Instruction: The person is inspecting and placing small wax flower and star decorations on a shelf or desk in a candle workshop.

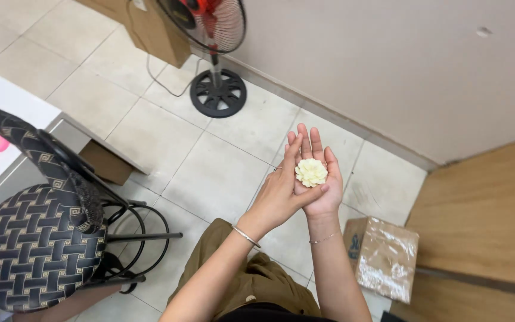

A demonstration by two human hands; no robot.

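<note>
I find the cream flower (pixel 311 172) lying in my open right hand (pixel 319 179), palm up, above the floor tiles (pixel 222 173). My left hand (pixel 279 194) cups it from the side, thumb along the flower's lower edge. I judge the shaping step in hand; the next touch calls for light pressure.

Right hand (pixel 320 179) palm-up, flat, left hand (pixel 278 194) alongside

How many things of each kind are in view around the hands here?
Cream flower, on right hand, left hand alongside: 1
Standing fan: 1
Patterned chair: 1
Cardboard boxes, one wrapped, one under the table: 2
Bracelets: 2
Total: 7
</note>
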